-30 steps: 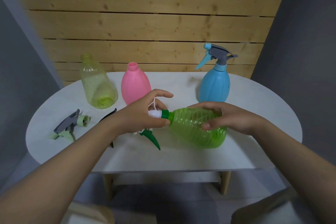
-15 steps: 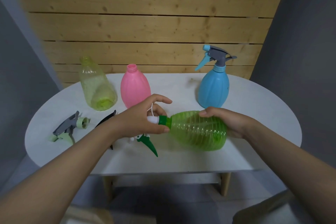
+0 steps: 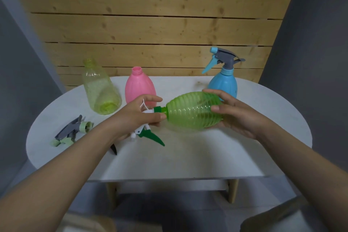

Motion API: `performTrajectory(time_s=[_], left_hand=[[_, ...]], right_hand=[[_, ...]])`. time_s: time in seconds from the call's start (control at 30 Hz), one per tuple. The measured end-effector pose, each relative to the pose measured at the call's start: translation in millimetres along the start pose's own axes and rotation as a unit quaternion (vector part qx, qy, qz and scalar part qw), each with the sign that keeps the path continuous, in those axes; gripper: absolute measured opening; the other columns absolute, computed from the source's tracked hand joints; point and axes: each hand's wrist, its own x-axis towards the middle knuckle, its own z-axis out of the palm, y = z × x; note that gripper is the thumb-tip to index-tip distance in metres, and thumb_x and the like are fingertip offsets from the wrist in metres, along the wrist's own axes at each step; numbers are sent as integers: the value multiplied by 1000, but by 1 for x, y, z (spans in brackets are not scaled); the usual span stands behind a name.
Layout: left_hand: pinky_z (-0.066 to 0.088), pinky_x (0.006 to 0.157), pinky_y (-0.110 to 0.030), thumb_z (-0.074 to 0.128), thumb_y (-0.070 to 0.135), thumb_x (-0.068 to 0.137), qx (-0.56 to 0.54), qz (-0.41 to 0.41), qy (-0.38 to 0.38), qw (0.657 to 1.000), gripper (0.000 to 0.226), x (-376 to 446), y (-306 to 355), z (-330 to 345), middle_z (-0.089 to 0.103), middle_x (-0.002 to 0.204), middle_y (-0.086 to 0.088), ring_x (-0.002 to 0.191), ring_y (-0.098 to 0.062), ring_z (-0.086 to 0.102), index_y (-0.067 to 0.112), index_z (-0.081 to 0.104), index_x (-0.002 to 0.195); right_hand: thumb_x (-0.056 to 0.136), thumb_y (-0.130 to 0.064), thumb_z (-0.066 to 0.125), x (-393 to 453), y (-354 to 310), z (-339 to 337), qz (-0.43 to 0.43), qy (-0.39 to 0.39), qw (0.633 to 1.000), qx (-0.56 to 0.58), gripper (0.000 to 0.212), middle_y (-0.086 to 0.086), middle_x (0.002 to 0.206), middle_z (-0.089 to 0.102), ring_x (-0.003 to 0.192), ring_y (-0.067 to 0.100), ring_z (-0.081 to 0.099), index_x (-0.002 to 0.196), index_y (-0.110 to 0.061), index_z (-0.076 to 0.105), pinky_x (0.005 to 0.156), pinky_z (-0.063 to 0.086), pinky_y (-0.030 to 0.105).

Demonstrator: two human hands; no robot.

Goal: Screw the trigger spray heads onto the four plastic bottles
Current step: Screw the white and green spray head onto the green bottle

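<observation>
1. The left hand (image 3: pixel 139 117) grips the white and green spray head (image 3: pixel 148 128), fingers curled around its body just behind the green collar; the green trigger points down toward the tabletop (image 3: pixel 188 156).
2. The right hand (image 3: pixel 233 115) grasps the green bottle (image 3: pixel 190 112), thumb on the near side and fingers over the far side. The bottle is held on its side, above the tabletop, neck pointing left into the collar.
3. Judgement: this is the second of four heads, in the screwing step. The collar sits over the neck, but whether the thread is fully home cannot be told. The next move calls for turning bottle against head until the collar stops, with the two kept in line so the thread does not cross, then standing the bottle up.
4. Under the left forearm a dark head (image 3: pixel 114 149) lies mostly hidden, only its tip showing.
5. Further left lies a grey and pale green head (image 3: pixel 72 132), loose on the tabletop.
6. Beyond the hands, the yellow bottle (image 3: pixel 100 90) and the pink bottle (image 3: pixel 140 86) stand upright with open necks, near each other; both are not yet fitted.
7. At the far right the blue bottle (image 3: pixel 223 84) stands with its grey and blue head already on, just behind the right hand.
</observation>
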Motion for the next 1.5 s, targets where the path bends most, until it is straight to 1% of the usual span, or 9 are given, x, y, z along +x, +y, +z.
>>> performTrajectory(time_s=[0.23,0.43,0.6,0.73,0.9,1.13,1.23,1.37,1.5], left_hand=[[45,97,-34,79,36,57,62,47,7,997,54,0,-1,1,56,123,-4,101,-7,62,42,54,104],[44,80,-19,78,37,56,95,69,-3,993,52,-1,-4,5,62,103,9,106,-5,57,42,53,101],[49,87,-30,77,35,56,102,82,-2,991,48,-1,-5,9,63,96,13,103,-13,59,40,54,99],[44,73,-17,77,40,53,93,55,7,994,48,4,-4,4,64,100,18,92,4,62,41,57,97],[43,69,-40,79,42,48,28,11,27,999,49,7,-6,-8,71,99,9,79,-22,68,41,61,93],[46,94,-28,81,46,44,59,42,-17,997,56,5,-11,-9,64,114,8,106,-2,59,43,60,96],[47,93,-32,82,40,46,53,34,-31,998,53,6,-14,-11,66,107,9,100,-7,63,41,61,94],[51,89,-38,82,41,44,42,31,-24,998,58,9,-15,-10,65,110,4,83,-15,71,34,61,98],[51,82,-29,81,43,47,30,41,-23,998,56,8,-11,-10,63,116,7,85,-10,70,40,59,98]], right_hand=[[74,-22,65,1,1,-1,7,17,999,-26,47,9,113,63,98,25,65,120,-18,59,70,57,41],[74,-60,52,-3,3,2,66,26,987,-143,57,11,92,73,71,23,71,105,-15,66,50,53,28],[59,-84,39,-2,6,3,121,43,962,-241,85,19,72,73,63,32,71,89,-11,70,49,53,27],[72,-67,49,1,6,4,102,24,986,-131,66,11,110,72,96,29,70,115,-18,63,67,58,37],[71,-10,65,2,0,0,40,-2,999,5,64,4,117,62,101,22,65,132,-22,48,76,58,39],[61,-69,56,1,2,2,95,43,973,-204,74,15,79,73,61,25,69,103,-9,65,50,53,25],[59,-80,49,0,5,0,120,29,965,-230,86,17,85,75,70,28,72,104,-9,66,54,55,28],[78,-45,63,-1,5,-4,78,-15,991,-104,52,8,127,63,111,25,63,124,-22,58,80,56,39],[68,-15,73,-1,1,-7,35,-27,998,-52,58,6,117,64,101,22,66,124,-21,57,75,57,39]])
